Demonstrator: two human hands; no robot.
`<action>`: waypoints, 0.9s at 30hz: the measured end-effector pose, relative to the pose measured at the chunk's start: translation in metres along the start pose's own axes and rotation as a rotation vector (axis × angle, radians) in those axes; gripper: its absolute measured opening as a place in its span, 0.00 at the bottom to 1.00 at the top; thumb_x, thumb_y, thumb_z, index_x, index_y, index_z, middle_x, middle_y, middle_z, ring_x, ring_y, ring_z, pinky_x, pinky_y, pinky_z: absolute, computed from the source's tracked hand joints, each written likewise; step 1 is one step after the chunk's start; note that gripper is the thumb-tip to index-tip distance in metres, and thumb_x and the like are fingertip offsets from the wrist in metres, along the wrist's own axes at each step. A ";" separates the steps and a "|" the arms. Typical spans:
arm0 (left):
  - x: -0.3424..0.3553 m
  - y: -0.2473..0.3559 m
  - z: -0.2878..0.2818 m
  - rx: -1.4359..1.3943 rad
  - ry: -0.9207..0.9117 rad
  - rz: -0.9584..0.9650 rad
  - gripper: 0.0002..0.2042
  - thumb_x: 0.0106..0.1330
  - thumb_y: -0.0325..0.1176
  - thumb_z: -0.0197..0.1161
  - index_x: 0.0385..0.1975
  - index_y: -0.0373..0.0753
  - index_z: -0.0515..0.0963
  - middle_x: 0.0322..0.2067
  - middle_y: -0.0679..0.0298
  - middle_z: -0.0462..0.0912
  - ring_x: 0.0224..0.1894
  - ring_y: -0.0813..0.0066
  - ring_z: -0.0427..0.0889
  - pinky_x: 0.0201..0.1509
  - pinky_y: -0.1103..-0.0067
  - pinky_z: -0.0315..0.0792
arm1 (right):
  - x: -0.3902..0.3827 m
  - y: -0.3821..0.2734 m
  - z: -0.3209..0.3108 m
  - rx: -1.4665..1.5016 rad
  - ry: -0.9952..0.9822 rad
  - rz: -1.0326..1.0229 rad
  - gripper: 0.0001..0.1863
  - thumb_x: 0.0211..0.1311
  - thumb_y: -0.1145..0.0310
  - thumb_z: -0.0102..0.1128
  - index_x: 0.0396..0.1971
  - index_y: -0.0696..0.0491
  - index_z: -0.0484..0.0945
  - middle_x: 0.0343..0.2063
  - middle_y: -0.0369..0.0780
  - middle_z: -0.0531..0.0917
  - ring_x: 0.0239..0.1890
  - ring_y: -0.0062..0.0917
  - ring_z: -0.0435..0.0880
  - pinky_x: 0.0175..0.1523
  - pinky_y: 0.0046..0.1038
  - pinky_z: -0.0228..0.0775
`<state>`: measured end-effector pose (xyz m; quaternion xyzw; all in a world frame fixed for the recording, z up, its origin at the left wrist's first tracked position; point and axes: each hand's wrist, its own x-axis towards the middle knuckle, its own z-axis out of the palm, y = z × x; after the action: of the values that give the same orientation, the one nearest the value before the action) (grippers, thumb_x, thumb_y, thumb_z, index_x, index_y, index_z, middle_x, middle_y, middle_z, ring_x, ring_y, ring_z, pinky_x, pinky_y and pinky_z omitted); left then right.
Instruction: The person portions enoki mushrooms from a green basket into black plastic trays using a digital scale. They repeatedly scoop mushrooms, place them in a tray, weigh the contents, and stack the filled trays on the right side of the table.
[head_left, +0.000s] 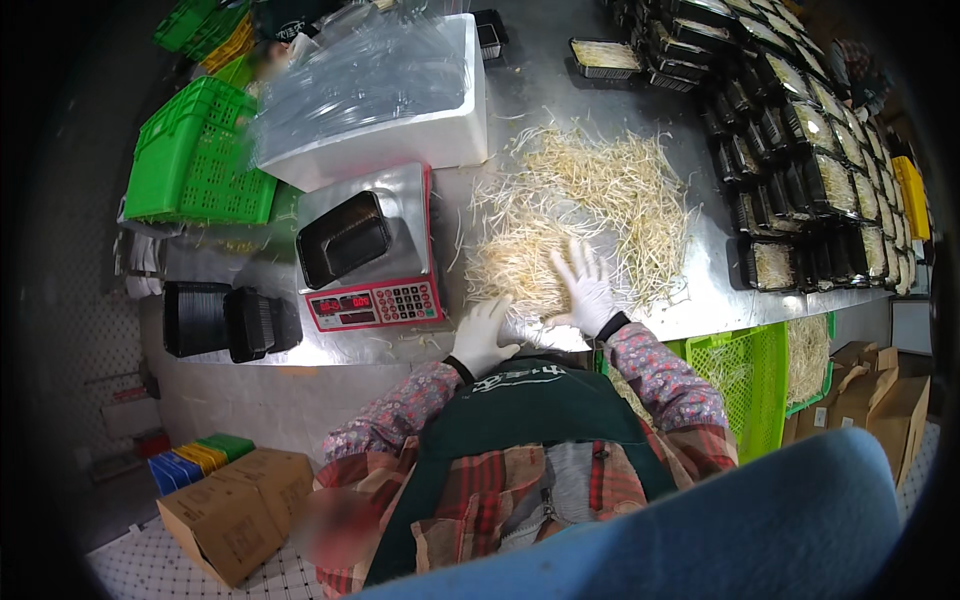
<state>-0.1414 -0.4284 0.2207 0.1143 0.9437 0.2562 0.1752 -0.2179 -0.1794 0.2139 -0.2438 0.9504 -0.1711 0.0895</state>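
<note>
A loose heap of bean sprouts (640,200) is spread on the steel table in front of me. My right hand (588,292), in a white glove, lies on the near part of the heap with its fingers spread. At the heap's near left edge my left hand (482,338), gloved too, touches the sprouts with its fingers stretched out and the thumb apart. Neither hand holds anything that I can see. Left of the heap, an empty black plastic tray (343,240) sits tilted on the plate of a red-edged weighing scale (375,304).
Stacked empty black trays (200,318) stand left of the scale. Behind it is a white foam box (390,145) with clear plastic lids (370,85). Filled trays (830,185) are stacked at the right. Green crates (200,150) stand at the far left; another green crate (765,380) is below the table edge.
</note>
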 end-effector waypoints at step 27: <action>0.064 -0.016 -0.038 0.367 -0.003 0.411 0.23 0.55 0.36 0.65 0.53 0.43 0.71 0.41 0.62 0.75 0.43 0.61 0.78 0.42 0.68 0.74 | 0.066 0.031 -0.088 0.277 0.188 0.264 0.33 0.45 0.54 0.74 0.54 0.48 0.76 0.41 0.48 0.84 0.43 0.41 0.84 0.50 0.37 0.76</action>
<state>-0.2166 -0.4395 0.2259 0.3337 0.9311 0.1111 0.0972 -0.3103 -0.1617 0.2784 -0.0858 0.9456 -0.3090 0.0549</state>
